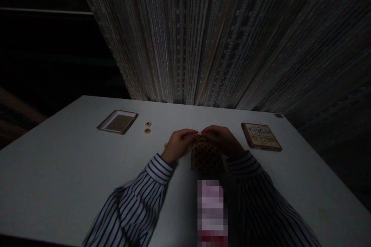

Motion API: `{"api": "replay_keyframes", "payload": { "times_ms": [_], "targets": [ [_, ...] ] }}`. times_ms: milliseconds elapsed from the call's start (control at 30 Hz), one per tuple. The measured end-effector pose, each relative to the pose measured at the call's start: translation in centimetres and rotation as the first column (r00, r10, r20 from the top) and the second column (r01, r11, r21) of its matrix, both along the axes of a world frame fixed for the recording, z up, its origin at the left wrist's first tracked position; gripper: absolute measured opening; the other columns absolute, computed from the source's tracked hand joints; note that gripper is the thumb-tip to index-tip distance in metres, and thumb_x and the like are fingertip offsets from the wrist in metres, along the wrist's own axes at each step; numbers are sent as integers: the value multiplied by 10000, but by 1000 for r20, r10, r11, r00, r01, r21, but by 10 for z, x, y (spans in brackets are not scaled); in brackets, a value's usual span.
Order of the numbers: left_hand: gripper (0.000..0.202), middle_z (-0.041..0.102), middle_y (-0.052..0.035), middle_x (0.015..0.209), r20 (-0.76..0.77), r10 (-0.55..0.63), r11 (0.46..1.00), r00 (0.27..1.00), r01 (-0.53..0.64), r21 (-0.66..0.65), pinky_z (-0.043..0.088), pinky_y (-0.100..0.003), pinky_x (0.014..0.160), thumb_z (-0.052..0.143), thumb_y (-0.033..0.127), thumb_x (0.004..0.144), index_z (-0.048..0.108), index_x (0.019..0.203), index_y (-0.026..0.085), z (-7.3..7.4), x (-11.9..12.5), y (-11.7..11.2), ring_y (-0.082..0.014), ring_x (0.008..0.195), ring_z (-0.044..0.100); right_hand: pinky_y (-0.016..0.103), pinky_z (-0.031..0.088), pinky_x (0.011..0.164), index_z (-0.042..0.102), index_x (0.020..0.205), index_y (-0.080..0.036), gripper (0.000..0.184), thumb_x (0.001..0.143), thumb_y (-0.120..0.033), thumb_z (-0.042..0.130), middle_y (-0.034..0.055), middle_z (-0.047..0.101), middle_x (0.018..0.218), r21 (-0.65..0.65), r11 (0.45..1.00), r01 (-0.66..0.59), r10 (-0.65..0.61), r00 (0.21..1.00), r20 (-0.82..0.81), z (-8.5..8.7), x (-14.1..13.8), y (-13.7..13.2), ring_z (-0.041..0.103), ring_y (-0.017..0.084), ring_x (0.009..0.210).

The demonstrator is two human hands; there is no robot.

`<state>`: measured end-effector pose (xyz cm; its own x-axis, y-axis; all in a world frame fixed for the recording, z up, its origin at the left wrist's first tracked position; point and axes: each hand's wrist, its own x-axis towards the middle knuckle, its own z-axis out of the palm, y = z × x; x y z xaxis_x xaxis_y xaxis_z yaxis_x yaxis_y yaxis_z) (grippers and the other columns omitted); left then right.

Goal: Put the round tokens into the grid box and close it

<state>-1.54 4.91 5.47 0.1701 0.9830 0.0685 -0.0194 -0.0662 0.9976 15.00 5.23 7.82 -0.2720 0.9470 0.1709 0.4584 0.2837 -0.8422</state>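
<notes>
At the middle of the table, my left hand (179, 144) and my right hand (222, 139) meet, fingertips pinched at either side of a small pale round chess piece (199, 136) with dark marking. Just below them lies a shallow box (192, 165) filled with rows of round chess pieces (207, 156), in shadow. Another chess piece (165, 145) shows partly behind my left hand. Farther left, two light wooden chess pieces (147, 127) with dark characters lie flat, one behind the other.
An open shallow tray (115, 111) with a brown rim rests at the table's back left. At the right lies a flat printed box lid (261, 136) with dark brush characters. Behind the white table (87, 162) hangs a string curtain (185, 38). The room is dim.
</notes>
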Motion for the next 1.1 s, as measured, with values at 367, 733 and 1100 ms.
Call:
{"api": "replay_keyframes", "payload": {
  "times_ms": [367, 733, 1100],
  "targets": [
    [275, 686, -51, 758, 358, 100, 946, 928, 22, -323, 483, -267, 725, 716, 205, 596, 655, 847, 110, 1, 2, -6, -116, 672, 613, 226, 474, 600, 634, 839, -176, 167, 747, -297, 566, 20, 682, 751, 185, 982, -28, 15, 997, 71, -6, -5, -3, 616, 125, 669],
    [280, 690, -58, 793, 384, 67, 955, 921, 52, -292, 487, -291, 757, 707, 234, 611, 634, 850, 108, -3, 0, -9, -138, 723, 630, 274, 480, 670, 600, 960, -162, 236, 745, -258, 589, 55, 659, 821, 442, 884, -154, 77, 979, 187, -19, -4, 3, 596, 140, 725],
    [279, 685, -47, 756, 360, 109, 951, 927, 8, -308, 487, -296, 749, 718, 260, 592, 634, 811, 108, -3, 1, -10, -128, 689, 625, 326, 450, 740, 597, 966, -150, 235, 758, -259, 575, 92, 641, 897, 518, 831, -204, 34, 948, 318, -18, -7, 4, 566, 185, 837]
  ]
}}
